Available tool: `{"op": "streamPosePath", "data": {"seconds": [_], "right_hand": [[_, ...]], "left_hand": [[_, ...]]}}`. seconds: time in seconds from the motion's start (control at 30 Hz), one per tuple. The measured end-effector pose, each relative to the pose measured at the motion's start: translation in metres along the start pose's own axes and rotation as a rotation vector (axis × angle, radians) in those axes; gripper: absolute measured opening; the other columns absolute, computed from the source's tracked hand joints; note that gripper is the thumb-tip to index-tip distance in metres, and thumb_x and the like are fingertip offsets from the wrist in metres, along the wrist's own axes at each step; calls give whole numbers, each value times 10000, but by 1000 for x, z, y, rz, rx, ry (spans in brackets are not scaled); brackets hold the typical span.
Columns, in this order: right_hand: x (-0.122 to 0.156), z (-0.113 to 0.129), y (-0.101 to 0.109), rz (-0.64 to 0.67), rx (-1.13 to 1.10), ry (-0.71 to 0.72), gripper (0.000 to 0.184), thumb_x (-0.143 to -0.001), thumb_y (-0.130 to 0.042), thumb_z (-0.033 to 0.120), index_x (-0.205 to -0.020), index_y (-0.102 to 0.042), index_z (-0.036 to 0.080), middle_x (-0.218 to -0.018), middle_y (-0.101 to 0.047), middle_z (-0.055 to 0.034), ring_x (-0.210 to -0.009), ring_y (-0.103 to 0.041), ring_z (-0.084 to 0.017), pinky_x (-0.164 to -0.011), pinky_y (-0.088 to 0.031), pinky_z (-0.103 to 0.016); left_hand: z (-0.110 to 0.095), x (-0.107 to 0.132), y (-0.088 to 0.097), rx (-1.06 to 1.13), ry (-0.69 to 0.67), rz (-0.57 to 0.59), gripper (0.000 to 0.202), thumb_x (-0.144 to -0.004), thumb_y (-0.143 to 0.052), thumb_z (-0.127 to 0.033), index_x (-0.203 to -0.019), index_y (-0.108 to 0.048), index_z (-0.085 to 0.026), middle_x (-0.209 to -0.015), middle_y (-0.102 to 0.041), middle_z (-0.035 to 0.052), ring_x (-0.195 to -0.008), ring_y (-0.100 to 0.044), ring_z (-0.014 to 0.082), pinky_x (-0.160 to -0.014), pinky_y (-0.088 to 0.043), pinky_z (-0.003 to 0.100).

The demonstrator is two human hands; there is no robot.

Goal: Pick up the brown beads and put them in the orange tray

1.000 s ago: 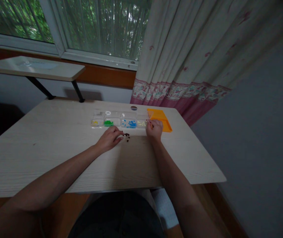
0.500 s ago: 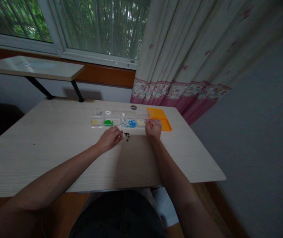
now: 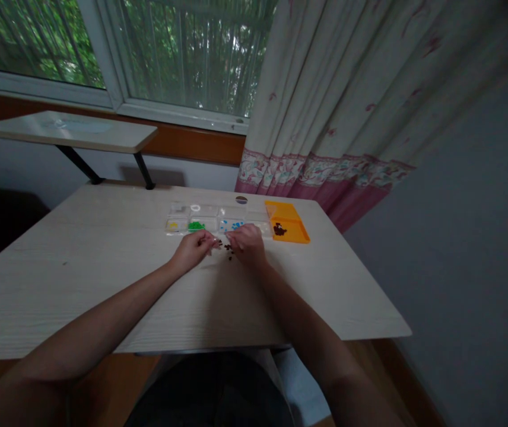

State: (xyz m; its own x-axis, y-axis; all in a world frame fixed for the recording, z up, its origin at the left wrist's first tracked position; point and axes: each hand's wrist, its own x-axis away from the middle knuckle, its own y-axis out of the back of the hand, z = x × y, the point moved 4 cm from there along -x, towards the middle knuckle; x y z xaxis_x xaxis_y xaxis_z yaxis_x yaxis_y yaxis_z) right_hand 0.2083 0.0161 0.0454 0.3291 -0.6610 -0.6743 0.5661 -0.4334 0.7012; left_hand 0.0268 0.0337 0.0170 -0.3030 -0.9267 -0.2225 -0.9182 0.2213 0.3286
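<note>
My left hand [image 3: 193, 249] rests low over the table, thumb and fingertips pinched together beside a small scatter of dark brown pieces [image 3: 228, 247]. Whatever it pinches is too small to name. From the other side my right hand [image 3: 249, 244] reaches over the same pieces, its fingers closed; their tips hold something I cannot make out, if anything. Behind the hands stands a row of small clear boxes with open lids, holding yellow bits [image 3: 172, 225], green bits [image 3: 196, 226] and blue bits [image 3: 237, 225]. The rightmost clear box [image 3: 266, 228] is partly hidden by my right hand.
An open orange box [image 3: 296, 231] at the right of the row holds a pile of brown pieces [image 3: 279, 229]. A round dark disc [image 3: 241, 200] lies near the back edge. At the back left stands a raised shelf [image 3: 71, 131]; a curtain [image 3: 307, 136] hangs behind.
My right hand has moved left from the orange box to the loose brown pieces, uncovering the brown pile in that box. My left hand stays beside the scatter, its fingertips pinched. The view has shifted slightly.
</note>
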Motion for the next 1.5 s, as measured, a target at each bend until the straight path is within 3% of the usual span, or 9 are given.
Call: {"op": "streamPosePath", "data": {"seconds": [0.13,0.27,0.53,1.03,1.5], "right_hand": [[0,20,-7,97,-16,49,225,-950,-538,327,-1054,-729,272,-870,-685,-37,-906,-531,-198,-871,-353,-360],[-1,25,-8,92,-29,41,239,-950,-548,367,-1055,-732,258,-854,-689,-39,-893,-530,-201,-852,-352,-354],[-2,24,-12,117,-35,4,286,-960,-526,432,-1036,-734,250,-864,-687,-43,-893,-522,-198,-825,-337,-348],[-2,14,-20,103,-148,-19,225,-939,-577,381,-1003,-751,253,-886,-687,-40,-902,-552,-184,-824,-378,-323],[-4,16,-19,51,-216,-62,167,-894,-648,365,-859,-751,239,-811,-655,-29,-823,-573,-170,-832,-421,-328]], "left_hand": [[1,-2,1,245,65,-54,386,-796,-644,-529,-848,-583,-152,-690,-674,24,-522,-557,114,-502,-402,222],[0,-1,1,326,71,-104,493,-774,-688,-514,-1078,-509,-170,-641,-658,-21,-479,-556,108,-482,-395,201],[-3,4,-3,285,41,-52,462,-839,-637,-502,-1148,-502,-185,-629,-644,-36,-478,-556,94,-492,-384,182],[-4,6,-1,122,-6,-38,436,-891,-562,-498,-1199,-514,-192,-588,-604,-48,-527,-583,120,-528,-395,197],[-1,3,-3,205,13,8,438,-895,-557,-513,-1173,-523,-176,-574,-613,-38,-522,-593,129,-543,-416,211]]}}
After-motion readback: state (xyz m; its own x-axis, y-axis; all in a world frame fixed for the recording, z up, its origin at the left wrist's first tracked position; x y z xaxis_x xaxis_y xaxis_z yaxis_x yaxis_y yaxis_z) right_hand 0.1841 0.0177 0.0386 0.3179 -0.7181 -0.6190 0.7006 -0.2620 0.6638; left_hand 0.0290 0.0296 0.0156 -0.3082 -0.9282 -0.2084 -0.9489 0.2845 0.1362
